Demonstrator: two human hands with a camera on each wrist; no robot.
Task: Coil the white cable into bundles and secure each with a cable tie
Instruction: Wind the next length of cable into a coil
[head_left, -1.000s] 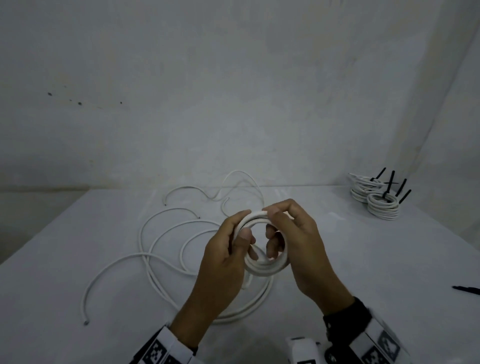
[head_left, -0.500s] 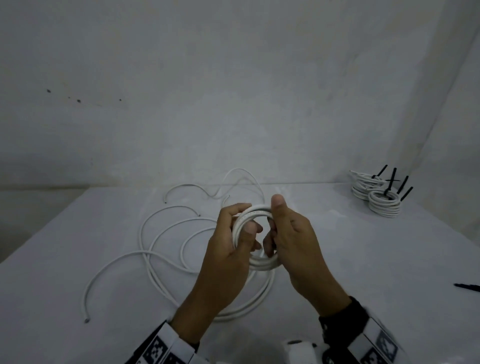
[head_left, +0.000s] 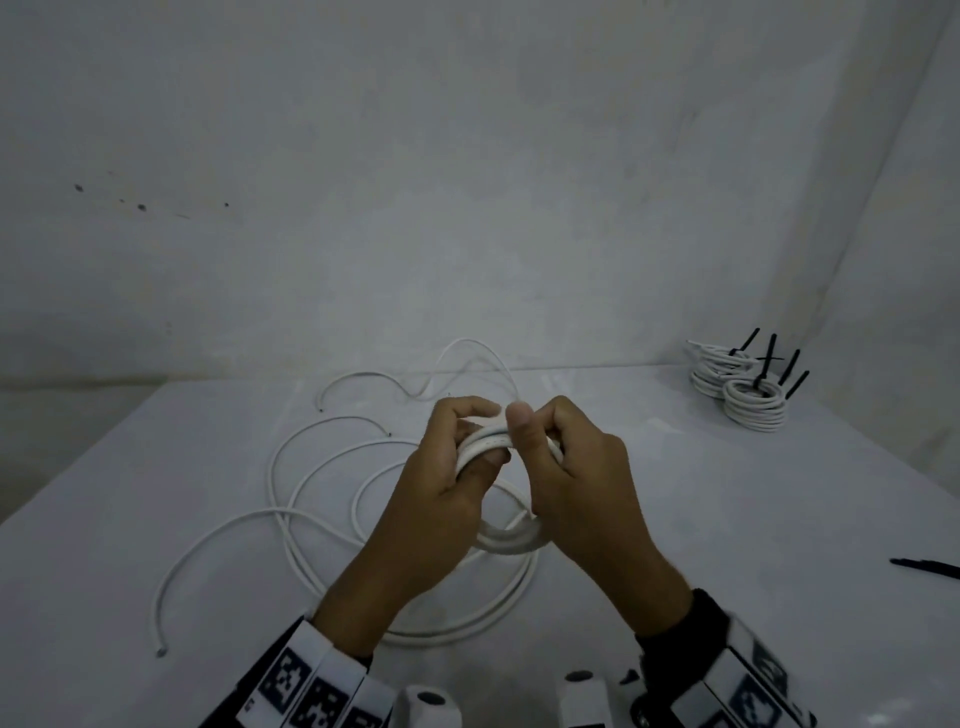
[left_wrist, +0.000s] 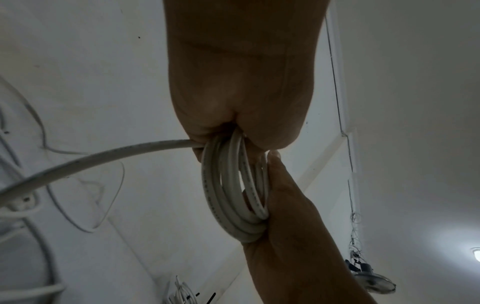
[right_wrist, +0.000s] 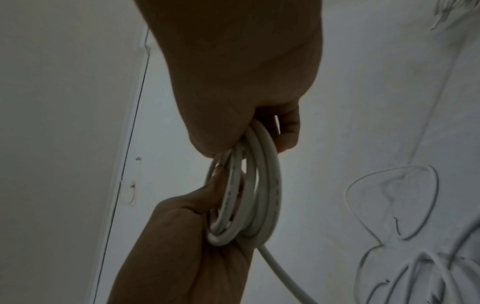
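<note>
At the frame's centre, the left hand (head_left: 447, 483) and right hand (head_left: 576, 467) both curled their fingers around a small coil of round white plastic cable (head_left: 511, 540), untied. Loose white cable (head_left: 311, 467) lay uncoiled at centre left; finished bundles with black ties (head_left: 748, 395) sat upper right, and a spare black cable tie (head_left: 924, 566) at the right edge.

Faint print runs along the white cable (left_wrist: 211, 197), too small to read
</note>
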